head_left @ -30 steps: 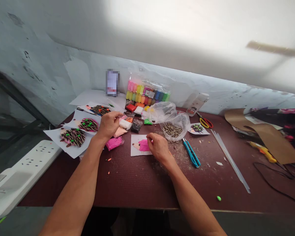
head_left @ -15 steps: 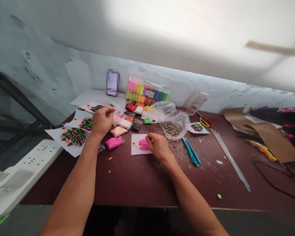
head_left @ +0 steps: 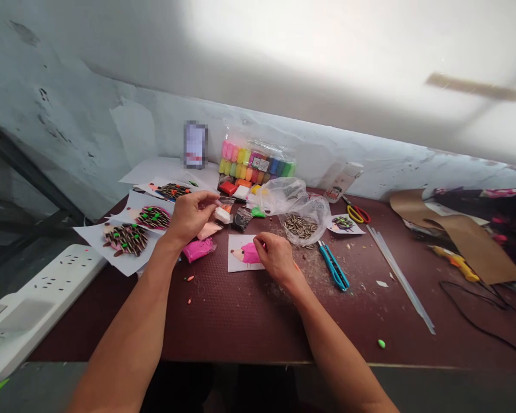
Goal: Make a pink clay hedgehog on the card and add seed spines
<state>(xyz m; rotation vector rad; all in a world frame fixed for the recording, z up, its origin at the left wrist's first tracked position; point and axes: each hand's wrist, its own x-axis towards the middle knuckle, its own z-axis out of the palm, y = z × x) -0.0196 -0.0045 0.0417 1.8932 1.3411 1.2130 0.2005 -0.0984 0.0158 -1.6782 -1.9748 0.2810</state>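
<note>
A small white card lies flat in the middle of the table. On it is a pink hedgehog shape with a pale pointed face, partly covered by my right hand. That hand rests over the card's right side with its fingers curled and pinched; what they hold, if anything, is hidden. My left hand hovers left of the card, above packets of modelling clay, fingers and thumb drawn together. Whatever is between them is too small to tell. Close by are a bright pink clay packet and a white packet.
Sunflower seeds sit in a clear bag. Finished seed hedgehogs lie on paper at left, beside a power strip. Rightward are a teal cutter, scissors, glue sticks and a yellow glue gun.
My left hand has moved right, from beside the seed hedgehogs to over the clay packets. My right hand stays at the card.
</note>
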